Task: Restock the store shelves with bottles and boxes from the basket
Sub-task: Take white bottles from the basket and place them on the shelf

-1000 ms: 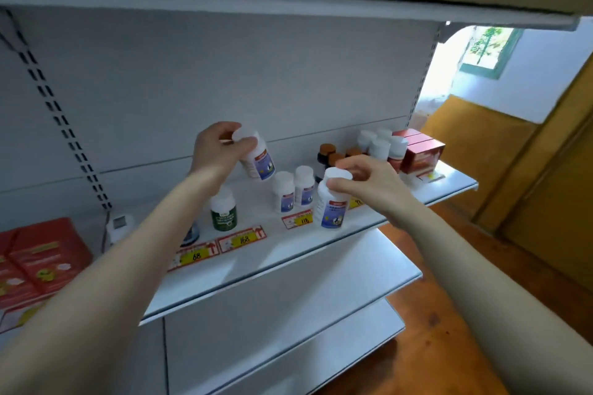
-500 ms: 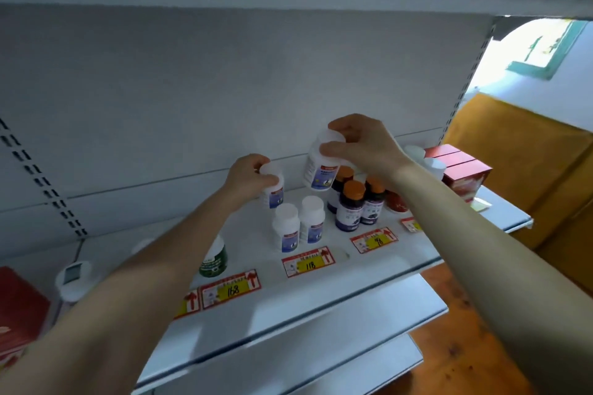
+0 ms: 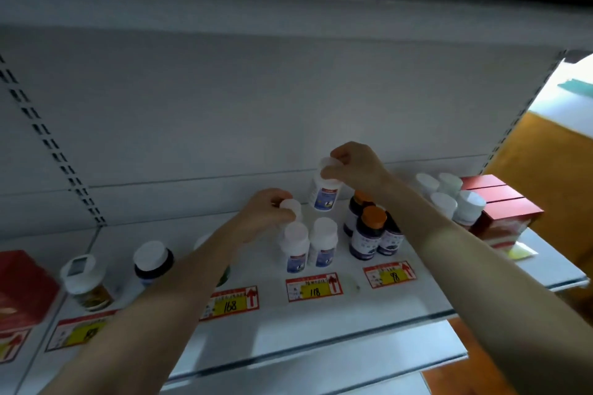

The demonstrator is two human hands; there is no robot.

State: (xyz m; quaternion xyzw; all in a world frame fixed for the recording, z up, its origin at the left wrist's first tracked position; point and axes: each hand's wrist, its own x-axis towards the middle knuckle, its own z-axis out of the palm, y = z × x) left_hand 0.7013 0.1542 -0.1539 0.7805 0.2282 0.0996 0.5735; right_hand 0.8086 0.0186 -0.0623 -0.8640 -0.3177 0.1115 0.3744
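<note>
White bottle (image 3: 324, 196) is tilted and off the shelf (image 3: 353, 317), behind the front pair of white bottles (image 3: 293, 248). The right hand (image 3: 356, 167) pinches it by the cap only. The left hand (image 3: 263, 213) curls round the cap of a second white bottle (image 3: 291, 206), probably standing; its base is hidden.

Risks: the cap-only hold slips, or lowering knocks the front pair or the orange-capped bottles (image 3: 369, 231) just beside, because the gap is tight.

Further right are white-capped jars (image 3: 449, 197) and red boxes (image 3: 500, 205).

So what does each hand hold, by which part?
Right hand: a tilted white bottle, grip on its cap. Left hand: another white bottle, grip on its cap.
</note>
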